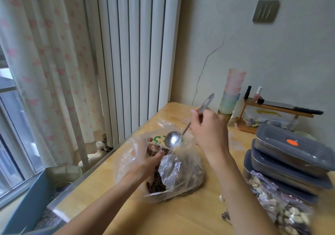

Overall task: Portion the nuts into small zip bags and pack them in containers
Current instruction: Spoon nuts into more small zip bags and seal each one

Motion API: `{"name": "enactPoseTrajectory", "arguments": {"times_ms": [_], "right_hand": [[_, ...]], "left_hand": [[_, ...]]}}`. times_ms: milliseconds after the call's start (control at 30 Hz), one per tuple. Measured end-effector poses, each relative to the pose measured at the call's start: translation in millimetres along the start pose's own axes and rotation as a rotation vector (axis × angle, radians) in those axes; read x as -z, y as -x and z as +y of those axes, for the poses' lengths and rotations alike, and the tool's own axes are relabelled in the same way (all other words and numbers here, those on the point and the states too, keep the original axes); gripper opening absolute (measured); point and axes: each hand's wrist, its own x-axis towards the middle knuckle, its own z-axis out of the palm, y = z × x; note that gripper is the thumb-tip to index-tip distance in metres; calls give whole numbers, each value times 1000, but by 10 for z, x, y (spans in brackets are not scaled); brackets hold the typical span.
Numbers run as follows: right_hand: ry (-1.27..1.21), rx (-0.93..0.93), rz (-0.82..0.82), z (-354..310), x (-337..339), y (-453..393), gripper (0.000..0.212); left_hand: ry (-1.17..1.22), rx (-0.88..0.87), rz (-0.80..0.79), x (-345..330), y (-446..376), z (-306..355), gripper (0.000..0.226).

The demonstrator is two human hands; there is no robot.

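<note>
Spoon (pixel 173 139) is pinched by R hand (pixel 208 128) above bag (pixel 174 173). Bag mouth is gripped by L hand (pixel 145 164); containers (pixel 290 160) stacked at 3 o'clock on desk (pixel 190 214).

wooden table (pixel 190 214), nut bag (pixel 181 173), stacked containers (pixel 290 164)

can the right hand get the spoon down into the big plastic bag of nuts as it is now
Probably yes. The right hand holds the metal spoon just above the clear plastic bag, and the left hand grips the bag's edge, seemingly holding its mouth open. Nothing sits between the spoon bowl and the opening.
</note>
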Motion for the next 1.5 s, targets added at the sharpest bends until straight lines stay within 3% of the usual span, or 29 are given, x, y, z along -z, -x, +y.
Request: {"name": "enactPoseTrajectory", "arguments": {"times_ms": [233,333,400,467,533,567,633,733,867,1033,1167,1233,1367,1500], "right_hand": [[-392,-671,-430,387,-334,83,29],[-391,-812,-536,542,-492,159,42],[-222,-765,-593,573,-480,167,47],[103,-629,-616,509,-372,164,45],[355,-500,-581,411,-284,149,41],[364,-439,-551,350,-253,136,36],[193,-286,-553,209,-197,114,33],[-130,-124,-745,-2,-97,120,16],[-52,-38,-904,-108,-147,218,12],[-48,-3,-780,-141,-155,224,13],[-132,-14,-607,-168,-87,178,10],[-179,-62,-535,-153,-58,171,9],[-175,-108,-449,-75,31,230,13],[-132,-162,-409,121,291,334,13]], "left_hand": [[-99,-79,17,56,7,133,24],[-100,-117,19,38,61,223,24],[-113,-149,31,35,76,253,26],[-90,-129,23,29,86,263,27],[-76,-129,32,6,99,270,29],[-75,-133,35,-12,104,270,29],[-83,-133,46,-36,131,289,31],[-135,-152,50,-55,138,306,37],[-105,-94,17,-29,171,361,62],[2,10,-115,81,267,283,70],[-103,108,-173,241,368,484,27],[-144,90,-203,266,412,608,20],[-328,51,-203,175,512,753,31],[-674,-168,-160,-53,727,927,32]]}}
